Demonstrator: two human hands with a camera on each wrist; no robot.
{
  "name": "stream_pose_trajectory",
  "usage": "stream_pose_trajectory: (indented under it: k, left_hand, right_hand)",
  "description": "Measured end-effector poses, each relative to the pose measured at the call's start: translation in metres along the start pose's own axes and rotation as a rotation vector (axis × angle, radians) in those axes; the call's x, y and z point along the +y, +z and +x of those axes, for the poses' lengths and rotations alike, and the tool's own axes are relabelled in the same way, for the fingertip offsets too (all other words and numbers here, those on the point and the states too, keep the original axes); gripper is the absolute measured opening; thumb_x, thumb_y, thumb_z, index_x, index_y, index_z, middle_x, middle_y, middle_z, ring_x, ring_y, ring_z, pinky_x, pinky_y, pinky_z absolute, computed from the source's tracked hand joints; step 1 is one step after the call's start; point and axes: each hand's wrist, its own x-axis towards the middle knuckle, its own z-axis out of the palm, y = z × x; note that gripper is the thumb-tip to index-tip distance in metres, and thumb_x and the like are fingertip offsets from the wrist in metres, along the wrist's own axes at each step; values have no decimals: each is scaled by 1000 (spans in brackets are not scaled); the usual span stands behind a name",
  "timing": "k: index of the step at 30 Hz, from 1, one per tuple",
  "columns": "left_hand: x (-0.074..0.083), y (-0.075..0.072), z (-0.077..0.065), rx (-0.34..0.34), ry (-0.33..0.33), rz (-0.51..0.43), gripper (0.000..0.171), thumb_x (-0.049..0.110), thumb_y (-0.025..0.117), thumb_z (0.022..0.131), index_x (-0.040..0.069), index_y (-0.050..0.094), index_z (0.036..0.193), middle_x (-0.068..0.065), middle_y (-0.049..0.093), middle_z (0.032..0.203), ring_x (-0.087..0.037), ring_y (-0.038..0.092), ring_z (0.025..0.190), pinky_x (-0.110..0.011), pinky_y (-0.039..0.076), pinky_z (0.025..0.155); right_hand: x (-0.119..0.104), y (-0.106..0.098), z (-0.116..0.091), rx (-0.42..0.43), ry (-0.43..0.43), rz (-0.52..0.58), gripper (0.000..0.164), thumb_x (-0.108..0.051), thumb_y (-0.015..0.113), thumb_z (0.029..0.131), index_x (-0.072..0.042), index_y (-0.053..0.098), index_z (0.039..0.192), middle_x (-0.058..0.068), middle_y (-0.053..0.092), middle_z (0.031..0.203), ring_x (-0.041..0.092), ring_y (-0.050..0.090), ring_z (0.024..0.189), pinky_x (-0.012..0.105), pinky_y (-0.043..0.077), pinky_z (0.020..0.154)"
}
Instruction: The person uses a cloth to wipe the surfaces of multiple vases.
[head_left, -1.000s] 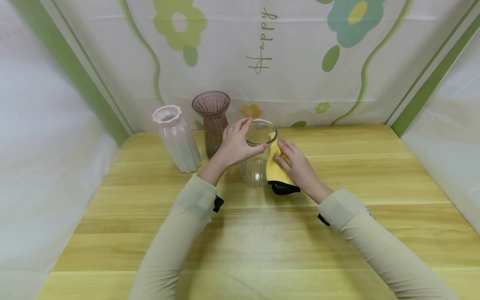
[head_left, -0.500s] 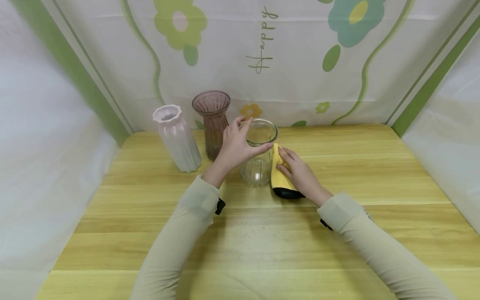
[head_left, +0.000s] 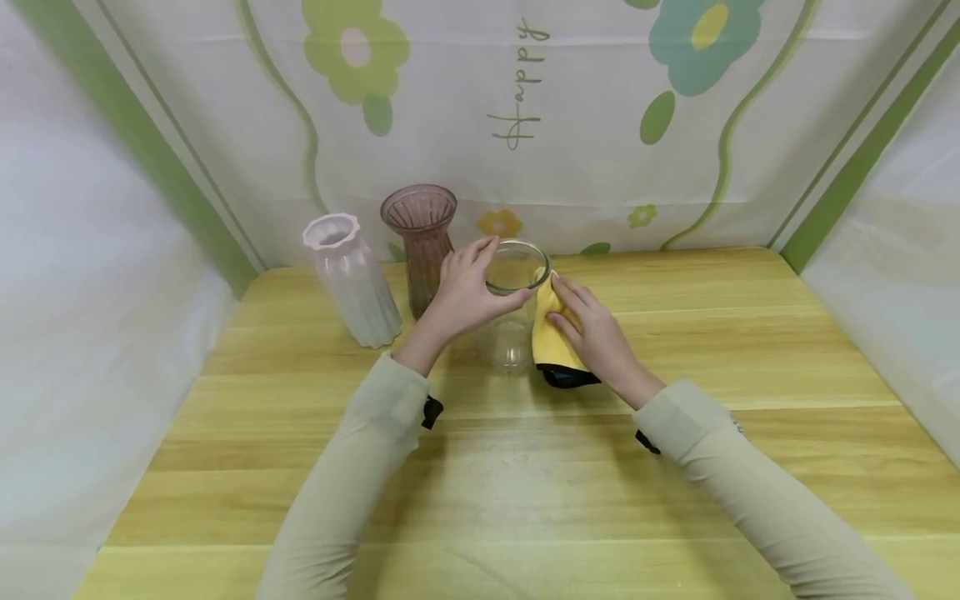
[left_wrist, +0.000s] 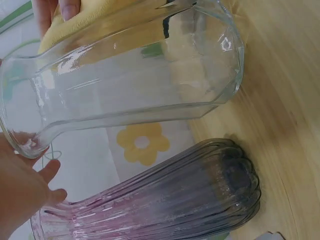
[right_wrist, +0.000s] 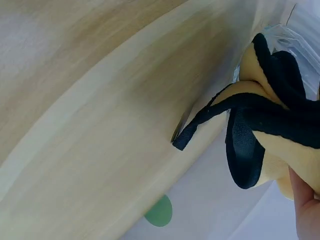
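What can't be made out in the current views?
Head: one side of the purple vase, behind the left hand.
Left wrist: part of the yellow cloth, cut off by the top edge.
Right wrist: much of the clear vase, behind the yellow cloth; most of the right hand, past the right edge.

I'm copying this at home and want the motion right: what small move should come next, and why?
I'd probably slide the right hand gently down, keeping the yellow cloth along the clear vase. Its fingertips grip the cloth high by the vase's neck, with more glass below, and the left hand curves round the vase's top, which should help steady it.
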Motion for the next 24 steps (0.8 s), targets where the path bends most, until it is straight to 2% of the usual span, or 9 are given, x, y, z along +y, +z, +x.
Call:
stream_pose_trajectory:
  k: [9,17,20,24]
  left_hand:
    - [-3,1,0,-26,19,-21,90,54,60,84,11,21,153,-8,21,158,-33,19,146,-54,5,121]
    - [1,5,0,21,-13,-7,94,61,61,82,14,22,153,-8,19,159,-31,18,147,-57,3,120]
    - [3,7,-1,52,-36,3,94,63,62,80,16,23,153,-13,20,156,-32,22,144,-56,5,120]
    - [3,8,-3,77,-46,24,93,62,63,80,16,27,152,-16,25,153,-33,25,142,-56,9,120]
  right_hand:
    - [3,4,-4,-82,86,26,57,-16,60,93,-3,39,144,20,44,145,40,46,130,50,42,106]
    - [14,8,-15,-198,132,-46,58,-19,58,95,-6,35,147,20,44,145,39,48,129,50,43,105]
    - [16,7,-16,-211,124,-65,57,-19,57,95,-6,36,147,21,45,144,40,49,128,51,44,104]
    - [15,6,-15,-181,85,-62,57,-18,57,95,-6,36,147,21,45,144,39,49,128,49,44,104]
